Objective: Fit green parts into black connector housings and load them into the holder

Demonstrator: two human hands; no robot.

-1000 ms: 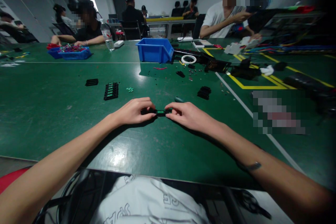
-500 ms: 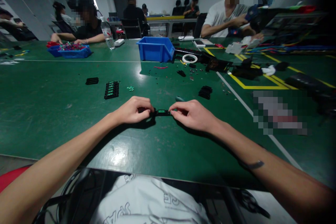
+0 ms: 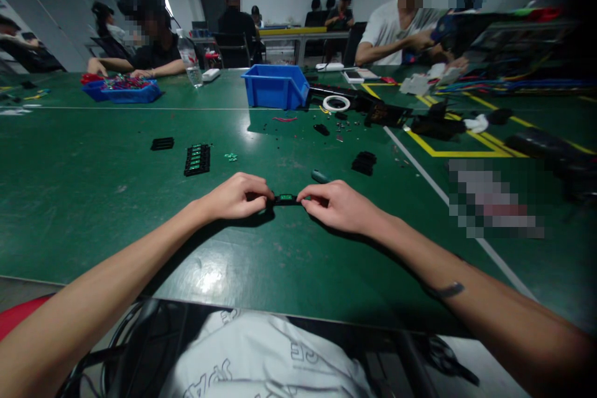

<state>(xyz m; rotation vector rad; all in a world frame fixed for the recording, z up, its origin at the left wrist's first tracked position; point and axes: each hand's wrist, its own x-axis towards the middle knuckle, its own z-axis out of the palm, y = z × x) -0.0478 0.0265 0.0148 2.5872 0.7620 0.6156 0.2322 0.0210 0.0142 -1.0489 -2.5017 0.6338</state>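
A small black holder (image 3: 286, 199) with a green chip (image 3: 286, 197) on its top sits at the centre of the near part of the green table (image 3: 116, 217), lying crosswise between both hands. The left hand (image 3: 242, 194) is at its 9 o'clock, grip pinched on that end with thumb and fingers; the right hand (image 3: 338, 204) is at 3 o'clock, its grip likewise pinching the other end. Whether the holder touches the table cannot be told.

From the holder, a row of black holders with green chips (image 3: 197, 160) lies toward 10 o'clock, with loose green bits (image 3: 231, 157) just beside it. A dark green rod (image 3: 319, 176) lies near the right hand, toward 2 o'clock, and black pieces (image 3: 364, 163) lie farther out that way. Straight up at 12 stands a blue bin (image 3: 275, 88).
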